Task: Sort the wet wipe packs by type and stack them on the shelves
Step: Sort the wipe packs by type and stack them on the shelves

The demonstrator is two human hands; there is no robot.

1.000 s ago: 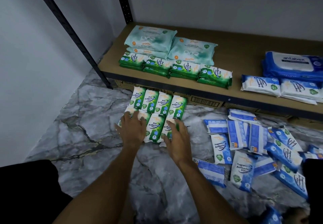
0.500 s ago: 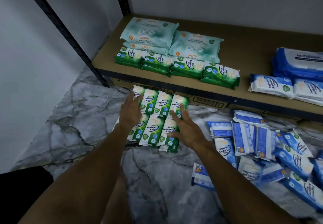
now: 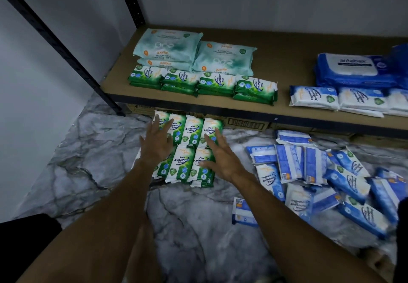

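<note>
teal packs [image 3: 167,44] 3 | green shelf stacks [image 3: 216,84] 4 | green floor packs [image 3: 194,130] 8 (partly covered)

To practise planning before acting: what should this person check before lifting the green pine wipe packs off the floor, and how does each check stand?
Left hand and right hand hold nothing else: ok.
Grip closed on green floor packs: not ok, fingers straight.
Green floor packs apart from blue floor packs: ok.
Matching green shelf row present on shelf: ok.
Packs hidden under the hands: cannot tell.
</note>
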